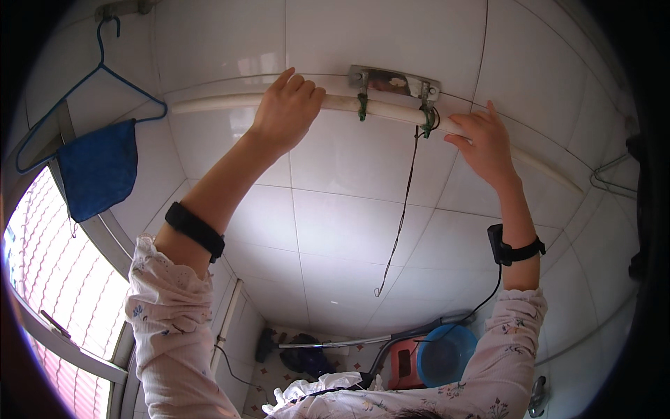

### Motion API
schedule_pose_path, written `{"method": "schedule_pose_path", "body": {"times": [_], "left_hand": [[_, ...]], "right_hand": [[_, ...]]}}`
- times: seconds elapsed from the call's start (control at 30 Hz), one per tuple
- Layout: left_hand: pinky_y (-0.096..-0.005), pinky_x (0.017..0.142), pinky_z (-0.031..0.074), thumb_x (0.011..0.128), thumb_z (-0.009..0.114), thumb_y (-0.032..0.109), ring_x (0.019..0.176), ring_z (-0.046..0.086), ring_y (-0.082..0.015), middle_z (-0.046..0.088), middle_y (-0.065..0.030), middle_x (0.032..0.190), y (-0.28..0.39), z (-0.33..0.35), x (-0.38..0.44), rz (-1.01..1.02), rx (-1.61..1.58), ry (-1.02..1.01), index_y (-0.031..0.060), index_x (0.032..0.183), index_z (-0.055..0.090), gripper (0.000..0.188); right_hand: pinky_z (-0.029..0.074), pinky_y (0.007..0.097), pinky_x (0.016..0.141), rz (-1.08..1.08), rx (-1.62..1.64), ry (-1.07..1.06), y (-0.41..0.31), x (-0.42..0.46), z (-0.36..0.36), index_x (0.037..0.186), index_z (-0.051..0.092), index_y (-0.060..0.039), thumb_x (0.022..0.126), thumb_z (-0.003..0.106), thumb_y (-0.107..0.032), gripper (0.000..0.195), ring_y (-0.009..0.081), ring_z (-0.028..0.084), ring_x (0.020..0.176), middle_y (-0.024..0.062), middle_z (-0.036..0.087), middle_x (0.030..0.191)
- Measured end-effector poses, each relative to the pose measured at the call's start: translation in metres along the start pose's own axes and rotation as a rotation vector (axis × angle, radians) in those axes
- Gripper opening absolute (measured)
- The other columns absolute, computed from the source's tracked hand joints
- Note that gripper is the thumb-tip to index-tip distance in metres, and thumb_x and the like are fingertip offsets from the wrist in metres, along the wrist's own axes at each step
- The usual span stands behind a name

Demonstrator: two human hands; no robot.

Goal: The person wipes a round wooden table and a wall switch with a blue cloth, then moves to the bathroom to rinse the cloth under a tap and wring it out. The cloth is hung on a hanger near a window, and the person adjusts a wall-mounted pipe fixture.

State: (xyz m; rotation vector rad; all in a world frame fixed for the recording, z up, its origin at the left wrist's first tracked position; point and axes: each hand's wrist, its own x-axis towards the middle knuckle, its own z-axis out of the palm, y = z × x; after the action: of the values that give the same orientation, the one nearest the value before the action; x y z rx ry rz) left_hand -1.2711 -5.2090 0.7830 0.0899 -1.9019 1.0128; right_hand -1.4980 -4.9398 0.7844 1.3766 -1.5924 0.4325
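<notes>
A long white pole (pixel 392 111) runs across a tiled wall, under a shiny metal wall bracket (pixel 400 81). Green ties (pixel 362 107) around the pole join it to the bracket's two hooks. My left hand (pixel 290 112) is closed over the pole left of the bracket, its back to the camera and one outer finger raised. To the right of the bracket, my right hand (pixel 482 139) holds the pole between thumb and fingers, with another finger raised. A thin dark twisted wire (pixel 402 220) hangs beside the right tie and ends in a small hook.
A blue hanger (pixel 101 65) with a blue cloth (pixel 99 170) hangs at left, above a bright window (pixel 68 262). Below are a blue basin (pixel 447 356), a red plastic item (pixel 405 361) and a metal tube (pixel 335 343). A wire hanger (pixel 610 175) is at far right.
</notes>
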Motion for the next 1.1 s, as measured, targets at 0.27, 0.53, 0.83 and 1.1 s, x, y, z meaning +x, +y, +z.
{"method": "schedule_pose_path", "body": {"times": [0.27, 0.53, 0.83, 1.1], "left_hand": [[-0.0381, 0.100, 0.046, 0.073, 0.074, 0.013, 0.084, 0.061, -0.0191, 0.061, -0.0026, 0.081, 0.000, 0.001, 0.002, -0.020, -0.050, -0.004, 0.0075, 0.092, 0.060, 0.024], [-0.0330, 0.091, 0.050, 0.069, 0.076, 0.010, 0.080, 0.059, -0.0205, 0.060, -0.0033, 0.077, -0.002, 0.000, 0.000, -0.052, -0.120, 0.027, 0.0085, 0.086, 0.061, 0.023], [-0.0306, 0.073, 0.051, 0.068, 0.074, 0.009, 0.075, 0.056, -0.0207, 0.056, -0.0029, 0.072, 0.011, 0.010, 0.000, -0.126, -0.146, 0.053, 0.0087, 0.074, 0.056, 0.019], [-0.0297, 0.072, 0.050, 0.067, 0.075, 0.010, 0.072, 0.055, -0.0199, 0.054, -0.0032, 0.070, 0.010, 0.009, -0.002, -0.066, -0.108, 0.093, 0.0081, 0.076, 0.055, 0.022]], "right_hand": [[0.027, 0.0454, 0.114, 0.000, 0.039, -0.064, 0.003, 0.007, -0.008, 0.098, 0.069, -0.0079, 0.075, 0.075, -0.020, 0.027, 0.0203, 0.060, 0.081, 0.0050, 0.067, 0.086], [0.031, 0.0443, 0.112, 0.002, 0.090, -0.027, 0.004, 0.004, -0.003, 0.094, 0.067, -0.0072, 0.075, 0.075, -0.019, 0.024, 0.0210, 0.060, 0.077, 0.0063, 0.065, 0.080], [0.039, 0.0431, 0.105, -0.017, 0.096, 0.106, 0.007, -0.001, 0.014, 0.088, 0.063, -0.0068, 0.073, 0.076, -0.014, 0.021, 0.0246, 0.060, 0.077, 0.0064, 0.064, 0.079], [0.040, 0.0424, 0.105, -0.066, 0.073, 0.161, 0.013, -0.003, 0.018, 0.091, 0.066, -0.0075, 0.073, 0.077, -0.017, 0.023, 0.0242, 0.060, 0.078, 0.0057, 0.065, 0.080]]}}
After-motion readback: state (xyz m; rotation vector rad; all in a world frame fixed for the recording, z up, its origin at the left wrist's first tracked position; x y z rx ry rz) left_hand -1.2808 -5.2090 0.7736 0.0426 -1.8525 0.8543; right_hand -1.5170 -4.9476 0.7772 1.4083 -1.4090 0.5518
